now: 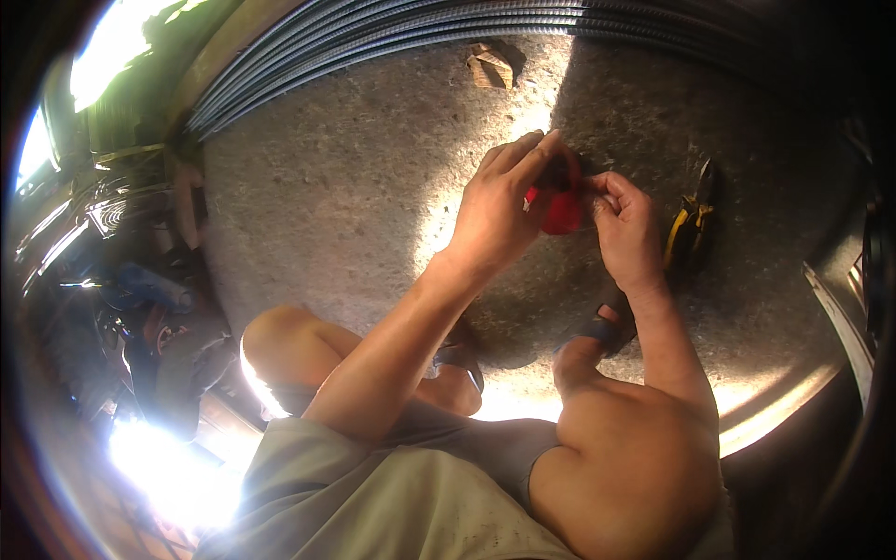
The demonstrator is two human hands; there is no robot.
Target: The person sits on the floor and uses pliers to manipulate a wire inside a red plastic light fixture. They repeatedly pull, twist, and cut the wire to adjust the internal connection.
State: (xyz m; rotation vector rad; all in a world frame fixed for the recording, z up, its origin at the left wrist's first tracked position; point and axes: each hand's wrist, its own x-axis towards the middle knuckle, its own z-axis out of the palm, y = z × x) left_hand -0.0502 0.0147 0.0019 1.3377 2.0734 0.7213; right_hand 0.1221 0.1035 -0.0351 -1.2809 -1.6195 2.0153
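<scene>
While the left hand (499, 203) holds the red object (562, 216) just right of its fingers, the right hand (626, 230), less near, has its fingertips pinched beside it; whether they grip something, I cannot tell, nor the object's long axis. Pliers (689, 222) lie farther right.

The widest way through lay over the floor (327, 196) left of the left grip (493, 205), back toward the left knee (280, 341). Ahead, the rods (392, 39) barred the far edge in a long curve; the leaf (490, 69) lay just short of them, with room on either side. The red thing (562, 217) blocked the gap between the left and right grip (627, 224). Just right, the pliers (691, 226) narrowed the way, with open floor beyond.
</scene>
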